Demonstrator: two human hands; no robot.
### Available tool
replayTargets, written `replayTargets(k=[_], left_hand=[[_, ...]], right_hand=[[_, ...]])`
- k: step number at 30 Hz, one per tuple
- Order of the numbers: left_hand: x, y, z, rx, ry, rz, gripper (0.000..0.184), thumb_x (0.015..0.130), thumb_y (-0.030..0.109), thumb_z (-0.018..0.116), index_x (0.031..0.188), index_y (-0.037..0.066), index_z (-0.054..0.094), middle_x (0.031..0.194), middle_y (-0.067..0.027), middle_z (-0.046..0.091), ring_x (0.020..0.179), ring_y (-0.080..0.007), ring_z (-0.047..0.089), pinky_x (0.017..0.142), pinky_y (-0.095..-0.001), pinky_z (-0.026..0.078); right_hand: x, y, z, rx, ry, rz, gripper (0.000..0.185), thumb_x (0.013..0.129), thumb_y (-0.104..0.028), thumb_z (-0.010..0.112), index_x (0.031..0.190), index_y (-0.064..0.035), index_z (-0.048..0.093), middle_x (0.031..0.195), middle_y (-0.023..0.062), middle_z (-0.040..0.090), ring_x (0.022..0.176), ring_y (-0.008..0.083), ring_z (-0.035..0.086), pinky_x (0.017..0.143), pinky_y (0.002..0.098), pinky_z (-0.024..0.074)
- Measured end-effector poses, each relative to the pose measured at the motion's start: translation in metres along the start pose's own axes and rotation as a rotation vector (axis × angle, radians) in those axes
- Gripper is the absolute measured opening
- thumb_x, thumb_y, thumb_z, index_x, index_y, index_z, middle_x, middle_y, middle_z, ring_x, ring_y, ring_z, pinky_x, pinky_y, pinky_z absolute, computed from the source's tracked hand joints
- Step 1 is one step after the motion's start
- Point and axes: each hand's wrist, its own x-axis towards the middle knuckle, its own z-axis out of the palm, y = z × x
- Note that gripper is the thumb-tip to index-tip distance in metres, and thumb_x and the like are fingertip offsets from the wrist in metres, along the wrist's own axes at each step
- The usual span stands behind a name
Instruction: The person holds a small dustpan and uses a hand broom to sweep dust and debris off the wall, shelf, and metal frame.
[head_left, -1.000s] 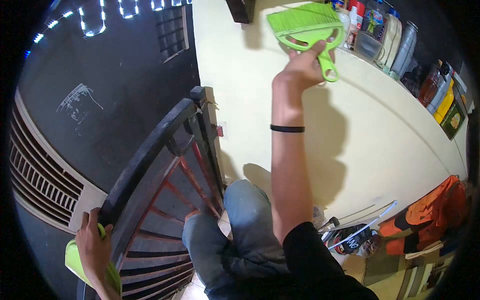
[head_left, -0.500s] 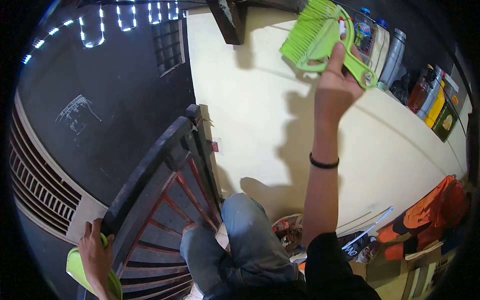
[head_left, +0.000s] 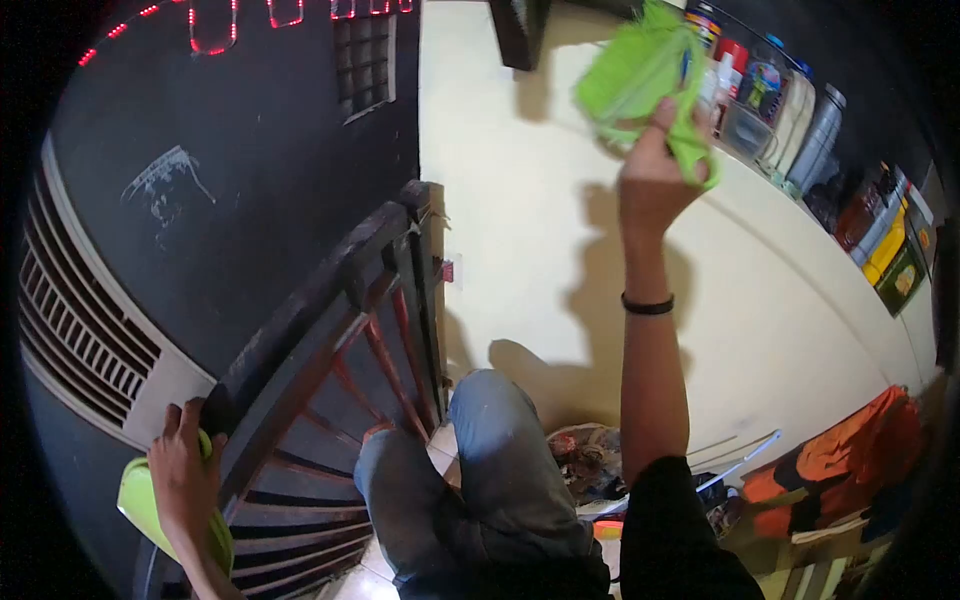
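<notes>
My right hand is raised at the upper right, its fingers wrapped round the handle of a lime-green hand brush. The brush is blurred by motion, with its bristles pointing up and left beside the ledge, close to the cream wall. At the lower left, my left hand grips a lime-green dustpan. That hand is against the top of the dark wooden railing. Part of the dustpan is hidden behind the hand and wrist.
Bottles, cans and a clear plastic container line the ledge at the upper right. Orange cloth hangs at the lower right. A basket of mixed items stands by my legs. A vent is in the dark wall at left.
The brush in my right hand has shifted slightly left and tilted. My view has turned a little, showing more of the ledge's items. The light strip went from white to red.
</notes>
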Motion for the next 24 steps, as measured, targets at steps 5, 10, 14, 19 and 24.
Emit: replayTargets(k=[5,10,14,19,24], left_hand=[[0.0,0.001,0.003,0.026,0.008,-0.019,0.047,0.083,0.006,0.076,0.127,0.002,0.059,0.107,-0.0188,0.061,0.087,-0.04,0.065,0.076,-0.0508,0.048],[0.004,0.004,0.004,-0.018,0.012,-0.067,0.044,0.083,0.007,0.078,0.124,0.001,0.063,0.107,-0.0195,0.064,0.085,-0.0377,0.066,0.079,-0.049,0.049],[0.005,0.001,0.004,0.004,-0.013,-0.077,0.045,0.083,0.007,0.078,0.125,0.001,0.062,0.107,-0.0188,0.064,0.085,-0.0365,0.067,0.079,-0.0488,0.05],[0.003,0.0,0.005,0.026,-0.005,-0.06,0.045,0.084,0.008,0.078,0.125,0.001,0.062,0.107,-0.0182,0.064,0.084,-0.0357,0.068,0.078,-0.0481,0.052],[0.005,0.003,0.001,0.023,-0.023,-0.054,0.046,0.083,0.007,0.078,0.125,0.002,0.061,0.108,-0.0185,0.063,0.084,-0.0367,0.068,0.078,-0.0478,0.051]], right_hand=[[-0.051,0.016,-0.01,-0.008,-0.243,-0.096,0.033,0.1,-0.016,0.067,0.127,0.0035,0.068,0.1,0.0082,0.075,0.083,0.0106,0.068,0.074,0.0284,0.0563],[0.003,-0.003,0.028,0.053,-0.257,-0.24,0.033,0.099,-0.013,0.068,0.127,0.0047,0.068,0.096,0.0108,0.074,0.077,0.0105,0.065,0.071,0.0285,0.0556],[0.005,-0.006,0.037,-0.159,-0.334,-0.417,0.025,0.094,-0.009,0.068,0.116,0.0018,0.072,0.092,0.0199,0.072,0.079,0.0403,0.068,0.078,0.0405,0.0554],[-0.008,-0.017,0.02,0.102,-0.35,0.007,0.027,0.098,-0.01,0.066,0.12,0.0044,0.071,0.095,0.0131,0.077,0.082,0.0141,0.07,0.074,0.03,0.0554],[0.006,0.0,0.041,-0.059,-0.374,-0.379,0.03,0.1,-0.013,0.068,0.126,0.0042,0.07,0.101,0.0069,0.074,0.086,0.0061,0.064,0.075,0.0231,0.053]])
